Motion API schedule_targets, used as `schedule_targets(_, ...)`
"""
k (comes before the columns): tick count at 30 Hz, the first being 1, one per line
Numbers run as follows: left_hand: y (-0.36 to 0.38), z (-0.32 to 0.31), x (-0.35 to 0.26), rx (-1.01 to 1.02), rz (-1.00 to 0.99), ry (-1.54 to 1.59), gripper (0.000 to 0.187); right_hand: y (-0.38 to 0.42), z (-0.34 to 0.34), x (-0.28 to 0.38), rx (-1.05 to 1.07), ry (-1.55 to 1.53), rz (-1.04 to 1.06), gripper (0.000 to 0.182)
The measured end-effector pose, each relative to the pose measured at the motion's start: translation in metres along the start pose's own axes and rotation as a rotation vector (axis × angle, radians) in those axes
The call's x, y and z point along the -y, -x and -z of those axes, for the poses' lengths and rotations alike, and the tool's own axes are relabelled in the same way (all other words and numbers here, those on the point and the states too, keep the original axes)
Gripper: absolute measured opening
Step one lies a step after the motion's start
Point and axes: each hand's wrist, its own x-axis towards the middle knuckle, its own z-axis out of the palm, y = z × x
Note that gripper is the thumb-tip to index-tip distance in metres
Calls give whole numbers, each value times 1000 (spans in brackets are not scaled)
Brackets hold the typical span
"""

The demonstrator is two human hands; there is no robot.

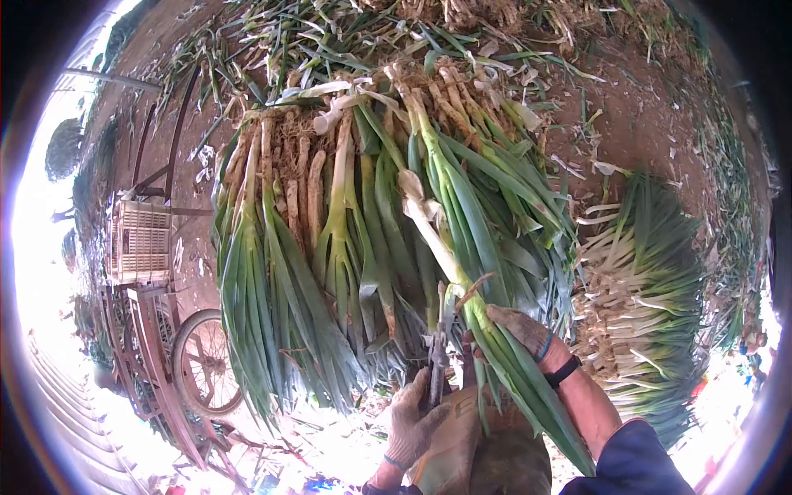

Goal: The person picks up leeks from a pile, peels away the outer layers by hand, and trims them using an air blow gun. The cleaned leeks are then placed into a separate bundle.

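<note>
A long leek (445, 256) with a pale stalk and green leaves slants across the middle of the view. My right hand (524, 332), in a grey glove, is closed around its leafy part. Lower and to the left, my gloved left hand (411, 433) is closed on a dark grey tool with narrow prongs (438, 359), whose upper end is beside the leek's stalk. I cannot tell the tool's kind. Just beyond both hands lies a broad pile of leeks (330, 223), brown roots facing away and leaves hanging toward me.
On the right lies a stack of leeks with white stalks (631, 313). To the left stand a wooden cart (153, 355) with a spoked wheel (206, 363) and a pale slatted crate (142, 241). Loose leaves (330, 41) and more leeks litter the soil at the back.
</note>
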Motion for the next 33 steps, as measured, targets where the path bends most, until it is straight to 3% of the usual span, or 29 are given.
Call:
schedule_targets(5, 44, -1, 5, -47, -128, -207, 81, -20, 5, -18, 67, 33, 56, 57)
schedule_targets(6, 53, 0, 18, -61, -250, -262, 85, -22, 1, -16, 80, 58, 74, 58)
schedule_targets(8, 65, -3, -15, -30, -133, -399, 87, -28, -2, -19, 84, 114, 100, 68)
schedule_targets(9, 70, -5, -28, -11, -77, -464, 88, -30, -5, -19, 16, 290, 109, 66)
schedule_targets(11, 72, -5, -31, 35, -21, -331, 85, -37, -12, -18, -119, 643, 125, 63)
schedule_targets(13, 68, 4, -38, 159, 113, -191, 85, -48, -12, -28, -178, 791, 118, 66)
schedule_targets(14, 60, -6, -45, 43, -83, -227, 81, -47, -20, -25, -212, 842, 135, 67)
schedule_targets(16, 37, -6, -34, 4, -93, -244, 79, -49, -24, -26, -239, 926, 266, 74)
schedule_targets(18, 9, -7, -34, -62, -74, -263, 71, -46, -28, -22, -236, 933, 233, 80)
schedule_targets(22, -78, 2, -35, -178, -221, -234, 53, -61, -17, -35, -267, 1133, 291, 90)
schedule_targets(25, -148, 17, -51, -221, -307, -271, 37, -60, -26, -33, -287, 1054, 199, 90)
schedule_targets(28, -190, 33, -67, -179, -125, -296, 33, -62, -34, -29, -313, 1066, 130, 89)
schedule_targets(33, -156, 73, -77, 29, -53, -18, 38, -56, -51, -23, -321, 993, 235, 83)
